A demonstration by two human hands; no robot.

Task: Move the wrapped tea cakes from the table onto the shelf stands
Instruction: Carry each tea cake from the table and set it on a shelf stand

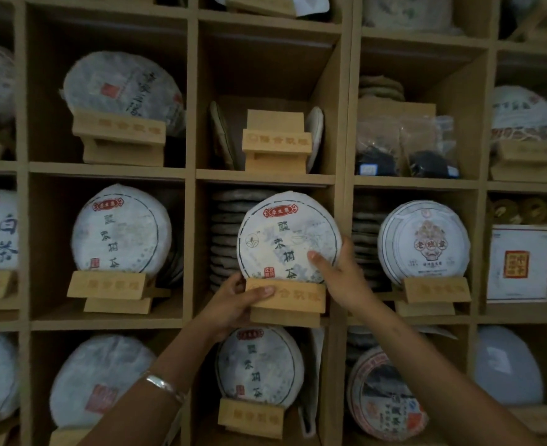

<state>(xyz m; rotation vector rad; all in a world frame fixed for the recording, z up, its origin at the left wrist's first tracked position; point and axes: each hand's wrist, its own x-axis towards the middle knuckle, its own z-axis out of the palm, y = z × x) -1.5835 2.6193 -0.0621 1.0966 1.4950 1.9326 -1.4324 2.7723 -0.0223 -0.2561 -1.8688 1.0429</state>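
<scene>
Cake [286,236]: stood upright on the stand [286,297] in the middle shelf [265,177] cell.
Right hand [343,272]: cake's lower right edge is gripped, thumb laid on its face.
Left hand [236,300]: stand's left end is gripped.
Neighbours: cells filled with other cakes.

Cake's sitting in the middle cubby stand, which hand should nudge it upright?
Right, probably. The right hand already holds the tea cake by its lower right edge, thumb on its face. The left hand grips the wooden stand, steadying it.
</scene>
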